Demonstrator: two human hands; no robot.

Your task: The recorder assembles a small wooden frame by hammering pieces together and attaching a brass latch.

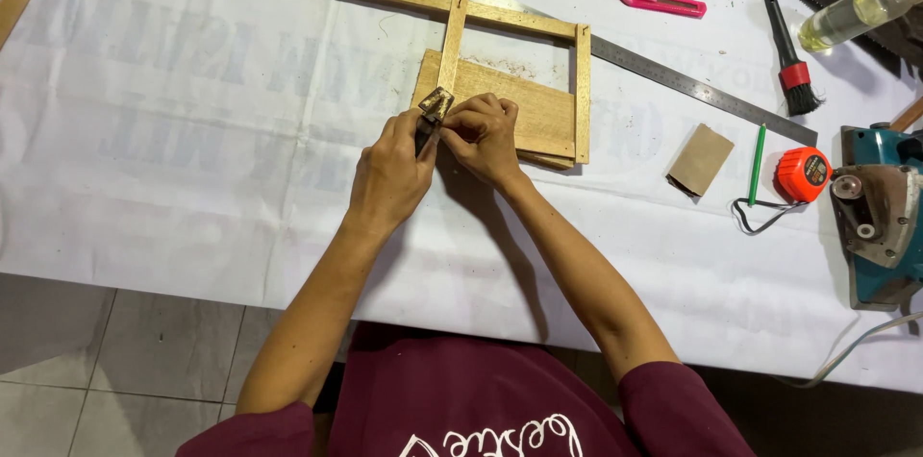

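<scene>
On the bench (144, 130) a wooden frame (452, 10) lies across a stack of boards (519, 106), near the far edge. The left hand (389, 173) and right hand (486, 135) meet at the frame's near left corner, with pliers (435, 109) between them. A steel ruler (673, 77) runs slantwise behind and to the right of the frame. Right of the boards lies a sandpaper piece (700, 159), then a pencil (758, 164) and a tape measure (803, 173). A power planer (880, 217) sits at the right edge. Behind the ruler lie a utility knife (661, 1) and a brush (788, 53).
</scene>
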